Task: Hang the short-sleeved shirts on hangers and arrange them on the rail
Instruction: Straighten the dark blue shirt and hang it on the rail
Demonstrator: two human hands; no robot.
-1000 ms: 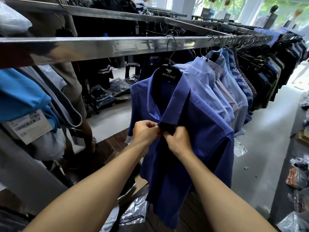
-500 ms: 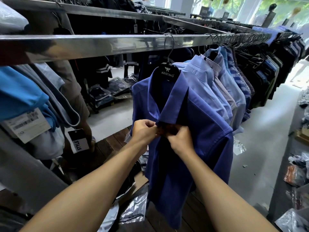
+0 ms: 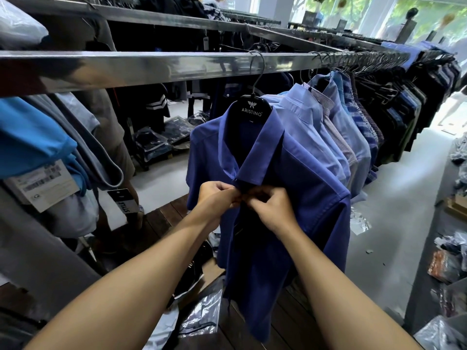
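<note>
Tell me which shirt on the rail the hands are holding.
The dark blue shirt at the row's near end: left hand and right hand pinch its front; the paler shirts hang untouched.

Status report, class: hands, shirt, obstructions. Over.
Left hand and right hand pinch blue shirt below collar. Shirt on hanger, hooked over rail. Nothing in the way.

Entry, hands: left hand [image 3: 217, 198] and right hand [image 3: 274, 210], a second ago pressed knuckle to knuckle under the collar of the dark blue shirt [image 3: 310, 198], now sit slightly parted. A small gap shows at the left hand's 3 o'clock, and the fingertips pinch the front edges there.
</note>
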